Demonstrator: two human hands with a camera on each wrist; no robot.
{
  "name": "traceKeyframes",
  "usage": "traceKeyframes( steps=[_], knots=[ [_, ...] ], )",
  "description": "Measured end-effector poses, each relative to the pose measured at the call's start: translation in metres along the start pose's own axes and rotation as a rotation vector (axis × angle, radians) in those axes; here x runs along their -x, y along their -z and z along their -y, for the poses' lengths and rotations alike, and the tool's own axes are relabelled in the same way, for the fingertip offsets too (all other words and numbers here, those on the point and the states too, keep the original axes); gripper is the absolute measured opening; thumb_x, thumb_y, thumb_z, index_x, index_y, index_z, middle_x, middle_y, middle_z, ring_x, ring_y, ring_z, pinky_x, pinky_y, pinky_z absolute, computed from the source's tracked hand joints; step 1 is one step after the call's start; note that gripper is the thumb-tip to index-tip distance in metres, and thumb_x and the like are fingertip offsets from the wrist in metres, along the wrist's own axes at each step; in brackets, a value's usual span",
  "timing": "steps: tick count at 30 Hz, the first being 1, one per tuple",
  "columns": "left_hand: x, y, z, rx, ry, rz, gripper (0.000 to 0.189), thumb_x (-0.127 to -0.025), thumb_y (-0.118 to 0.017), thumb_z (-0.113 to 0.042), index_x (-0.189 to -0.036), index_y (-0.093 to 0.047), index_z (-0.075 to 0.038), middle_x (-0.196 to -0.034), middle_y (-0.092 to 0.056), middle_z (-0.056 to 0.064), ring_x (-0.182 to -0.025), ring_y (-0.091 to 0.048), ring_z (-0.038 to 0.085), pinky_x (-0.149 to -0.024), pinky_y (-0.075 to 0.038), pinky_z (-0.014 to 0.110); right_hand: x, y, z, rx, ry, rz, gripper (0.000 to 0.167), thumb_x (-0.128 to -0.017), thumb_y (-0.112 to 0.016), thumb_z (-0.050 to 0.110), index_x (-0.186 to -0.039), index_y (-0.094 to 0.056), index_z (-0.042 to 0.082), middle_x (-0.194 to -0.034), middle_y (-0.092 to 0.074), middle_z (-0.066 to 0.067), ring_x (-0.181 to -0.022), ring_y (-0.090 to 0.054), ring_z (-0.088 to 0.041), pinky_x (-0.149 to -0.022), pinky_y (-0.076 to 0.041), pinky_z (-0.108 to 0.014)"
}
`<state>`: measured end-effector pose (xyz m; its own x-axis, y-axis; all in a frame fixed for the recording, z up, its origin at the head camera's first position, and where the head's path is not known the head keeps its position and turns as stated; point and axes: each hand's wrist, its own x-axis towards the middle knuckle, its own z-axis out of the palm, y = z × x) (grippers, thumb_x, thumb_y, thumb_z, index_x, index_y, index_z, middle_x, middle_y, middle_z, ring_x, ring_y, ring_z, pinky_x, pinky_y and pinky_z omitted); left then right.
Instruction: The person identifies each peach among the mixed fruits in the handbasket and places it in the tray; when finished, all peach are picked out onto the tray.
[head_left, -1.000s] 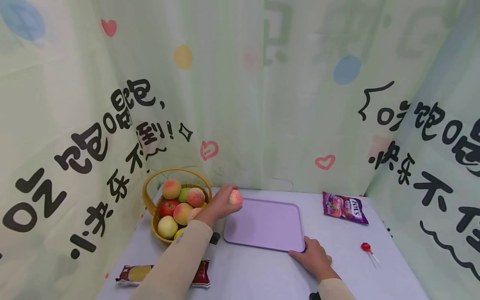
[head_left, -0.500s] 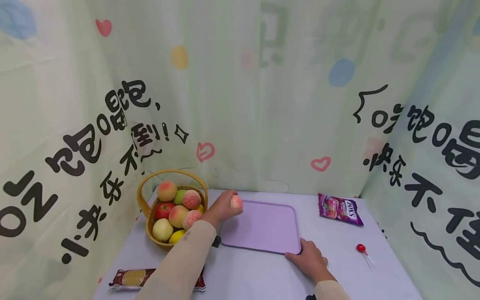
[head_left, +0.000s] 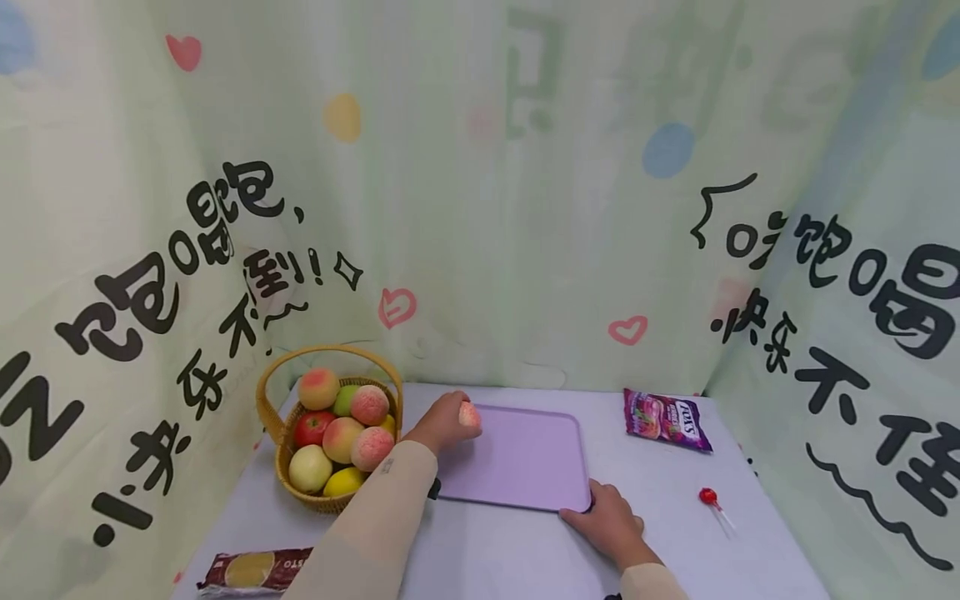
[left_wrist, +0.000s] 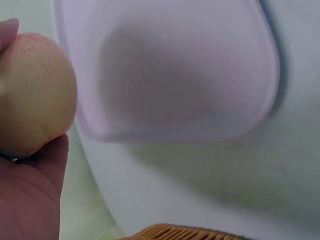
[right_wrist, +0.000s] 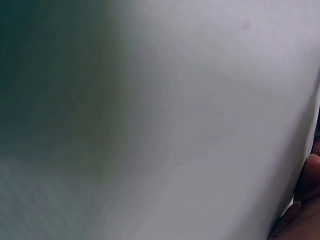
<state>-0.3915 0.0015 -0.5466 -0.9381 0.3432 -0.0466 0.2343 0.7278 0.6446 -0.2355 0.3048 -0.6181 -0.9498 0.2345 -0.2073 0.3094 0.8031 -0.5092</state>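
A pinkish peach is gripped in my left hand, above the left end of a lilac tray. In the left wrist view the thumb and a fingertip hold the pale peach from two sides, and the tray lies beyond with a shadow on it. My right hand grips the tray's near right corner, thumb along the front edge. Only some curled fingers show at the edge of the right wrist view, which is mostly blurred.
Left of the tray stands a wicker basket heaped with peaches, a red apple, a lemon and other fruit. A brown snack packet lies in front, partly behind my sleeve. A purple candy bag and red lollipop lie right.
My left hand has lowered slightly with the peach, toward the tray's left end. My right hand stays at the tray's corner. The whole head view has shifted a little.
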Motion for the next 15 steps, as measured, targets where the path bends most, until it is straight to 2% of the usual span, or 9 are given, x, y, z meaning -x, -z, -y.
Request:
traceKeyframes(
  steps=[8, 15],
  knots=[
    [-0.002, -0.013, 0.004, -0.060, -0.013, 0.005, 0.064, -0.081, -0.085, -0.030, -0.133, -0.058, -0.005, -0.119, -0.063, 0.011, -0.104, -0.057, 0.024, -0.098, -0.050, 0.042, -0.001, -0.002, 0.001, 0.003, -0.006, -0.007, 0.103, -0.071, -0.080, 0.071, -0.147, -0.054, 0.006, -0.132, -0.061, -0.019, -0.122, -0.057, -0.039, -0.090, -0.041, -0.067],
    [-0.002, -0.021, 0.003, -0.072, 0.000, 0.016, 0.066, -0.081, -0.085, -0.027, -0.136, -0.057, -0.002, -0.130, -0.060, 0.015, -0.109, -0.056, 0.025, -0.105, -0.048, 0.044, 0.002, 0.001, 0.003, 0.006, -0.016, 0.002, 0.101, -0.074, -0.080, 0.069, -0.147, -0.052, 0.005, -0.134, -0.060, -0.021, -0.123, -0.056, -0.041, -0.091, -0.040, -0.068]
  ],
)
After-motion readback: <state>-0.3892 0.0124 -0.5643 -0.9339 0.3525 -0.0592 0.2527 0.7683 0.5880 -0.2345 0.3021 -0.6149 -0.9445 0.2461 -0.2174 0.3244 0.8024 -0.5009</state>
